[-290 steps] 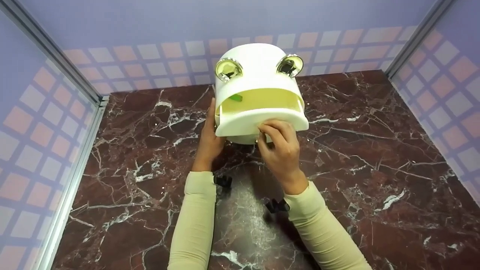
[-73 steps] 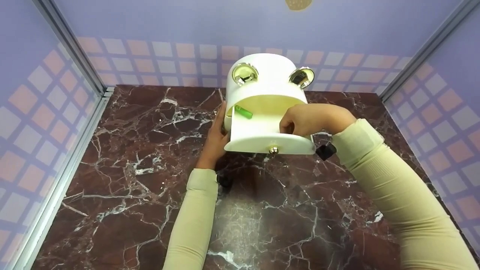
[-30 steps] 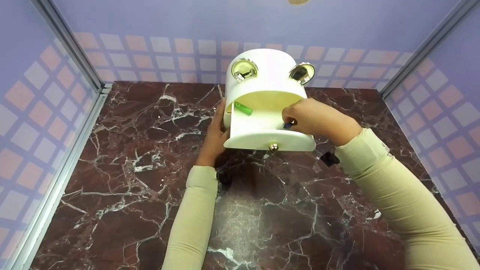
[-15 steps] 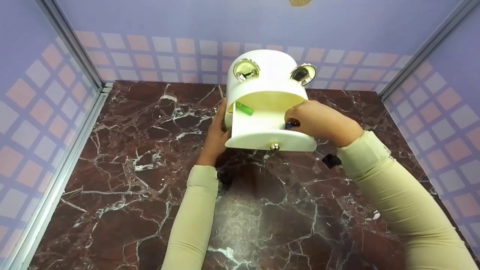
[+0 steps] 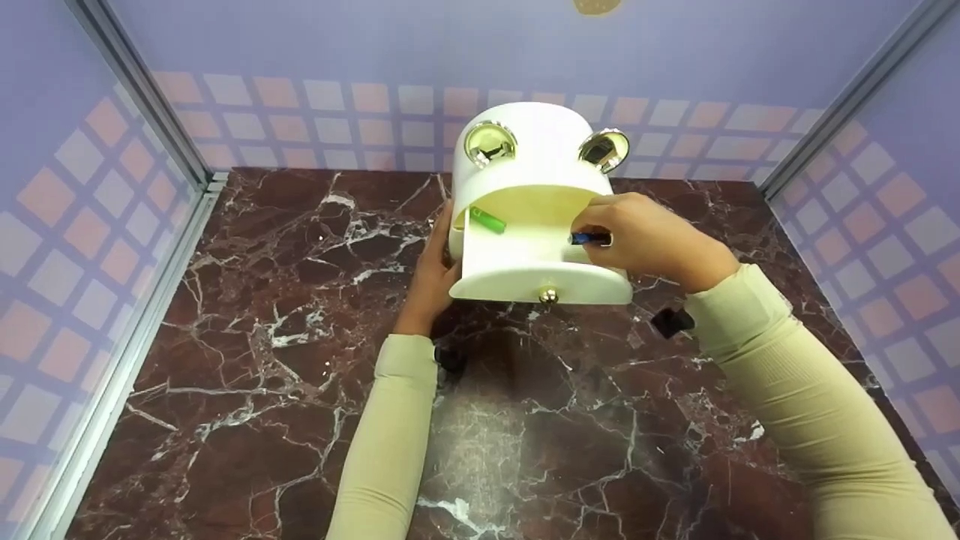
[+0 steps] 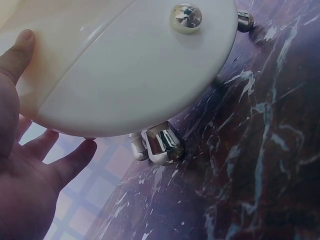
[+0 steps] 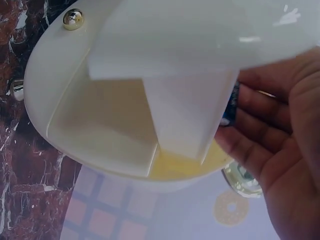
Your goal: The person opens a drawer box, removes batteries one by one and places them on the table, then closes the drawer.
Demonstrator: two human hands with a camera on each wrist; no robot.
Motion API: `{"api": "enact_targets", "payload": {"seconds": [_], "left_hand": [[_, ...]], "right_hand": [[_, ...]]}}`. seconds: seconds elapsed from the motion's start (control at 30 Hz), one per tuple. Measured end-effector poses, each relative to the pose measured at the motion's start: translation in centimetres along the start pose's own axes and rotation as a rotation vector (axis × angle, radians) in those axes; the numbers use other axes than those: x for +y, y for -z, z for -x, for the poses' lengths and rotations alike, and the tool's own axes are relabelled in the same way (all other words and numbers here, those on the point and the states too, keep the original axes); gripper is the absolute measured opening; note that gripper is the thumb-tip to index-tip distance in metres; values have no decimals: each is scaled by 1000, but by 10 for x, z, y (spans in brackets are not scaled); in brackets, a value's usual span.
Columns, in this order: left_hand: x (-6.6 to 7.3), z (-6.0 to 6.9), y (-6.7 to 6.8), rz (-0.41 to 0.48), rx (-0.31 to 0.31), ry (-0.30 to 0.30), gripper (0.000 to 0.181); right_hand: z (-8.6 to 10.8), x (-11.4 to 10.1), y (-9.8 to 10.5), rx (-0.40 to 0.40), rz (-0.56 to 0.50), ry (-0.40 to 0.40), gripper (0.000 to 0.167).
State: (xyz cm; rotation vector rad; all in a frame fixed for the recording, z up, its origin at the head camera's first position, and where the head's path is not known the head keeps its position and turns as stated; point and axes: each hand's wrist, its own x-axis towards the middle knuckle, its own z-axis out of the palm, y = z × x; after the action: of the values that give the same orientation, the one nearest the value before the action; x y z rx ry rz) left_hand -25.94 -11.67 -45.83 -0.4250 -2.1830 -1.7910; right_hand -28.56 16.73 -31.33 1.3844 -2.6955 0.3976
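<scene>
A white rounded storage box [image 5: 534,142] stands on short metal legs, its upper drawer [image 5: 510,285] pulled out. Inside the drawer, at the left, lies a green battery-like cylinder [image 5: 487,220]. My right hand [image 5: 649,236] pinches a dark blue battery [image 5: 589,238] over the drawer's right side; in the right wrist view the battery [image 7: 230,107] is partly hidden behind the drawer wall. My left hand [image 5: 431,281] rests against the box's left side. Its fingers [image 6: 75,160] look spread and fairly straight in the left wrist view, touching the box's edge.
Two shiny gold domes [image 5: 491,142] stick up from the box like eyes. A lower drawer front with a round knob [image 6: 186,18] shows in the left wrist view. The box stands on a dark red marbled tabletop [image 5: 285,420], with a tiled-pattern wall [image 5: 330,120] close behind.
Earlier my right hand held the upper drawer's front, and the drawer came further out. The hand then reached inside; now it has lifted slightly with the blue battery. My left hand stayed at the box's side.
</scene>
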Motion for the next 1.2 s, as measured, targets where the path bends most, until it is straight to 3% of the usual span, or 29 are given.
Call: {"api": "enact_targets", "payload": {"seconds": [0.2, 0.6, 0.87, 1.2], "left_hand": [[1, 0, 1, 12, -10, 3, 76], [-3, -1, -1, 30, -25, 5, 77], [-2, -1, -2, -54, 10, 5, 76], [0, -1, 0, -36, 7, -4, 77]], "right_hand": [[6, 5, 3, 93, -41, 14, 19], [22, 17, 15, 295, -117, -47, 21], [35, 27, 17, 357, -144, -70, 21], [49, 38, 11, 433, -140, -151, 23]]}}
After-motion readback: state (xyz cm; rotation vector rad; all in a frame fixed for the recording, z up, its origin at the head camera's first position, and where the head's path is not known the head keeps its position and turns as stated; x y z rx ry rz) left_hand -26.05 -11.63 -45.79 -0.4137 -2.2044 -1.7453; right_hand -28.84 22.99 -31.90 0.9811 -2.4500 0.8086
